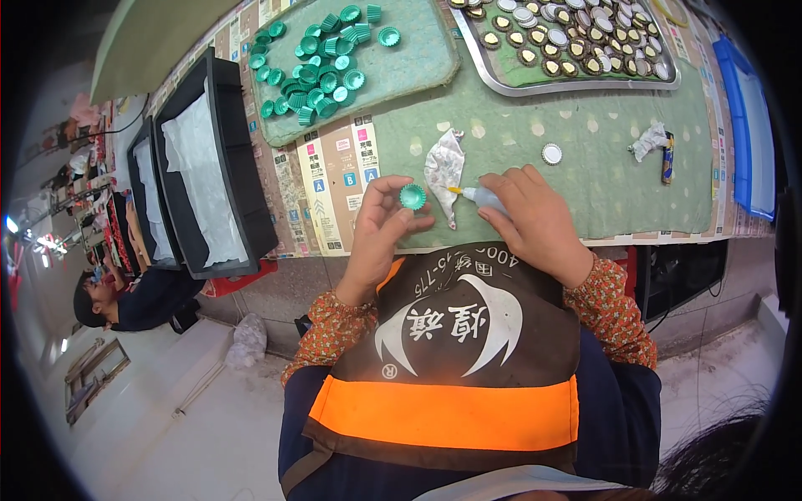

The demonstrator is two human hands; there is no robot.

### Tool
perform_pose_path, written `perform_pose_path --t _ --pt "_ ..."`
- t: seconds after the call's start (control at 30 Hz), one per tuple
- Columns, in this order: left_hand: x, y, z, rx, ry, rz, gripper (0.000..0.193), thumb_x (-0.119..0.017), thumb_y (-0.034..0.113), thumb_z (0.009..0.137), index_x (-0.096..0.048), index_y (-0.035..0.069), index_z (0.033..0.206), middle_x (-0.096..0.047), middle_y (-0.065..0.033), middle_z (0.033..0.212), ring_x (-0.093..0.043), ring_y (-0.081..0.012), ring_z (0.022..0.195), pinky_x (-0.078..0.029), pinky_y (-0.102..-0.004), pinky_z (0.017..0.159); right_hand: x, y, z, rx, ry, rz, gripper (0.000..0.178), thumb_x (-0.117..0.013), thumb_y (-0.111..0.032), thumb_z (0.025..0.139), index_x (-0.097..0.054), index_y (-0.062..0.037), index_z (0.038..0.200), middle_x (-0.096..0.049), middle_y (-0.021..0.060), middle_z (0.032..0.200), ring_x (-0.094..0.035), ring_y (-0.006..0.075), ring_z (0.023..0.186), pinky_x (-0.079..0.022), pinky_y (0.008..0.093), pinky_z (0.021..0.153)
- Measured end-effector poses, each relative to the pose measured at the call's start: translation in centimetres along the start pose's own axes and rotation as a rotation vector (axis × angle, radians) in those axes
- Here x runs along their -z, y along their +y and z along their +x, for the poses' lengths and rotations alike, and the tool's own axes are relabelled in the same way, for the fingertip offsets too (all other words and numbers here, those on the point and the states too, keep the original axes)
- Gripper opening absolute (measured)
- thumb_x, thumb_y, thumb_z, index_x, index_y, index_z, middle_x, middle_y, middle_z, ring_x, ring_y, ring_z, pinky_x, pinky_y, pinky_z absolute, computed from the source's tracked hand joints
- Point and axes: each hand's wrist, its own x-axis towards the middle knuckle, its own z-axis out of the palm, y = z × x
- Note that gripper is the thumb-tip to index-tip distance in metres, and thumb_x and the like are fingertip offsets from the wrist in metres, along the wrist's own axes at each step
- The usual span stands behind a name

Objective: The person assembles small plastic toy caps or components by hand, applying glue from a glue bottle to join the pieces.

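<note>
- While pinching a green cap [413,197] between thumb and fingers of left hand [376,227], presenting hollow side up, likely to leave the inside in view.
- Clamped with right hand [536,219] around a squeeze bottle [489,200], with yellow nozzle [455,189] aimed left toward green cap, near but not touching; fingers set behind it, probably to leave the tip clear.
- Holding hands apart, both close to table edge, seemingly for easy sight and reach.
- Crumpled white wipe [444,163] laid between hands, likely for handiness.
- Set lone pale cap [551,154] beyond right hand, flat on green cloth [601,200], which probably stops slipping.
- Placed off to the right: second wipe [648,142] against small yellow-and-dark cylinder [667,163], maybe to stay out of the way.
- Standing at left: black bins [255,209] with white lining; at far right, blue tray [735,125].
- Heaped loosely on padded board [409,79], farther off: more green caps [326,71].
- Spread in metal tray [576,86], at back right: dark-rimmed caps [601,42], many with cream insides up; likely contained by raised rim.
</note>
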Motion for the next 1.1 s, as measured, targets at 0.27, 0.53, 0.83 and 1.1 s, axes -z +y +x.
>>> perform_pose_path --t 0.27,0.53,0.83,1.1 --pt "-0.2 0.9 -0.1 -0.012 0.024 -0.009 0.041 -0.056 0.014 0.101 -0.045 0.007 0.140 -0.061 -0.0110 0.123 -0.063 -0.0201 0.110 -0.056 -0.0405 0.098 1.4 1.7 -0.1 0.010 0.300 -0.150 0.032 -0.071 -0.005 0.085 -0.063 -0.0029 0.116 -0.058 0.0151 0.104 -0.055 0.0356 0.095 -0.047 0.0459 0.082" --pt "-1.2 1.0 0.3 0.003 -0.006 0.004 0.040 -0.057 0.017 0.102 -0.046 0.006 0.139 -0.062 -0.0113 0.123 -0.063 -0.0181 0.109 -0.056 -0.0377 0.096 3.5 3.8 -0.1 -0.151 0.306 -0.259 0.028 -0.068 0.000 0.086 -0.064 -0.0028 0.114 -0.057 0.0144 0.102 -0.054 0.0353 0.094 -0.046 0.0448 0.082" --pt "-1.6 1.2 0.4 0.002 -0.039 0.020 0.039 -0.058 0.018 0.102 -0.047 0.006 0.137 -0.063 -0.0109 0.122 -0.064 -0.0176 0.108 -0.056 -0.0371 0.096 3.6 4.5 0.4 -0.083 0.388 -0.037 0.019 -0.069 0.004 0.083 -0.065 -0.0039 0.100 -0.061 0.0102 0.096 -0.057 0.0323 0.091 -0.047 0.0410 0.077" --pt "-1.9 1.2 0.5 0.027 -0.057 0.026 0.039 -0.058 0.018 0.102 -0.047 0.006 0.137 -0.064 -0.0120 0.121 -0.064 -0.0167 0.104 -0.055 -0.0361 0.096 4.1 5.7 0.0 0.047 0.326 -0.232 0.026 -0.064 0.009 0.082 -0.066 -0.0066 0.102 -0.065 0.0089 0.103 -0.061 0.0313 0.099 -0.048 0.0410 0.085"
